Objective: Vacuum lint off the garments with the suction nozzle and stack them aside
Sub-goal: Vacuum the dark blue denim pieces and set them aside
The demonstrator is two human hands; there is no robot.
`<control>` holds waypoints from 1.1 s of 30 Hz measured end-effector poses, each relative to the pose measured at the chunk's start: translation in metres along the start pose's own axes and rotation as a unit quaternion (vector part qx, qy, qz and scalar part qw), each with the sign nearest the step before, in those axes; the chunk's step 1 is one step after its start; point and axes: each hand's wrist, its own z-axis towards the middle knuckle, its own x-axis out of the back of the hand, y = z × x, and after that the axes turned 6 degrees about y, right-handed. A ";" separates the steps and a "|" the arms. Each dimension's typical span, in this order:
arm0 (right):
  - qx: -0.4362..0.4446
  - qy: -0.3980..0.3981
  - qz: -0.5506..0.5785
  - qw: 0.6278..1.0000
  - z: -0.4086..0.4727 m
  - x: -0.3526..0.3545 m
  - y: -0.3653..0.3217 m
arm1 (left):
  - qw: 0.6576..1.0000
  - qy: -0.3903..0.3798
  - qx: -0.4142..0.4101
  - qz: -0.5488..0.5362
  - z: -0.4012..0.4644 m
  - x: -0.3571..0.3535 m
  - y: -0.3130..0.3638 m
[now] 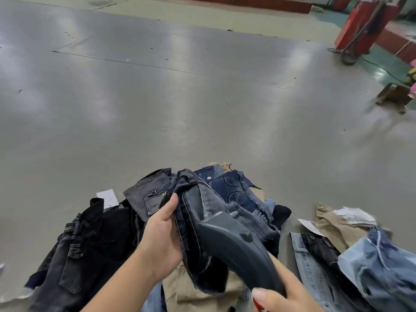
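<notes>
Denim is what you have in your left hand [161, 237]: a dark blue garment [193, 224], thumb over one folded edge and fingers curled behind, lifted above the heap of jeans [90, 239] on the grey tabletop [180, 97]. It looks soft and floppy but fairly weighty, so it will likely sag below your grip; hold it by the thick seamed waistband, not the frayed hem. Your right hand [283, 291] is wrapped round the handle of the suction nozzle [236, 246], whose mouth seems to rest against the cloth, though blur hides the contact. Lighter jeans [360, 266] lie apart to your right.
</notes>
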 end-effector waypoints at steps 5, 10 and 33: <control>0.017 0.025 -0.036 0.999 0.008 0.004 0.001 | 0.998 -0.016 0.050 0.031 -0.007 -0.004 -0.015; -0.018 0.133 0.108 0.985 0.010 0.019 -0.011 | 0.997 -0.022 0.076 0.012 -0.010 -0.002 -0.021; -0.029 0.280 0.104 0.954 0.002 0.026 -0.016 | 0.915 0.210 -0.072 0.337 0.064 0.041 -0.033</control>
